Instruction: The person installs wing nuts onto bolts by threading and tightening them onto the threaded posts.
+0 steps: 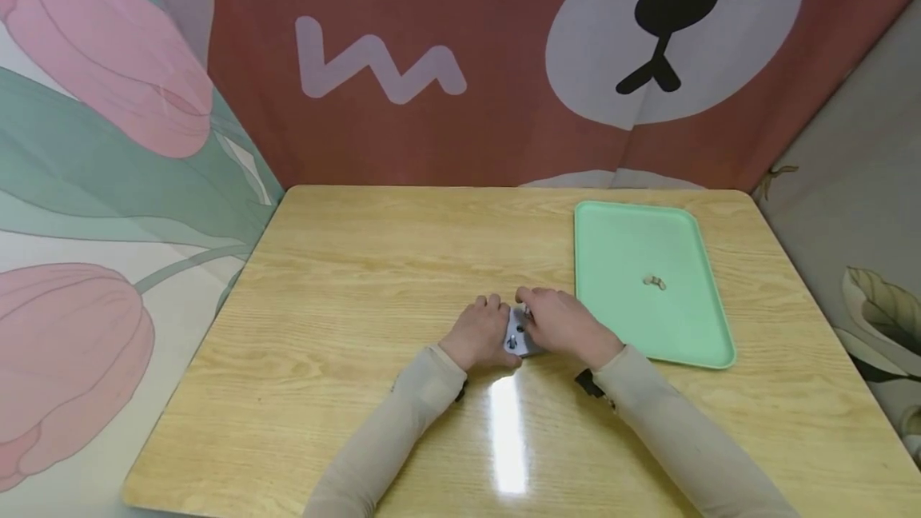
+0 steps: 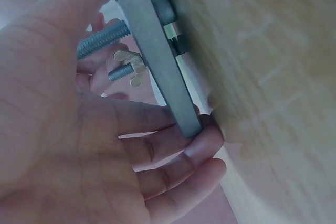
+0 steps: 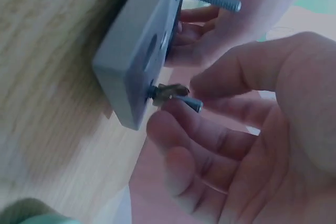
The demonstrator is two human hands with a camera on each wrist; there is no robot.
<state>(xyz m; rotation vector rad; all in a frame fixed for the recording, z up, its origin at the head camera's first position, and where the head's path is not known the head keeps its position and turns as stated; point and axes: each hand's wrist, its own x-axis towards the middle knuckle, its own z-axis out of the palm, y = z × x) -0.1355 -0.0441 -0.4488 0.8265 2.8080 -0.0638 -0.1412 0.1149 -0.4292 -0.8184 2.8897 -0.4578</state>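
A grey metal plate [image 1: 515, 336] with holes stands between the two hands, low over the table. My left hand [image 1: 478, 334] grips it by the edges, thumb at one end and fingers at the other. Bolts run through the plate; a thick threaded bolt [image 2: 102, 39] sticks out bare. On a thinner bolt [image 3: 191, 103] sits a brass-coloured wing nut [image 3: 172, 92]. My right hand [image 1: 568, 324] pinches this wing nut, thumb on one side and fingertips on the other. Bolt heads [image 2: 166, 10] show on the plate's table side.
To the right, a mint-green tray [image 1: 612, 318] lies on the wooden table [image 1: 360, 262]. Small brass-coloured pieces, shaped like wing nuts [image 1: 655, 282], are in it. Printed cloths hang behind the table and along its sides.
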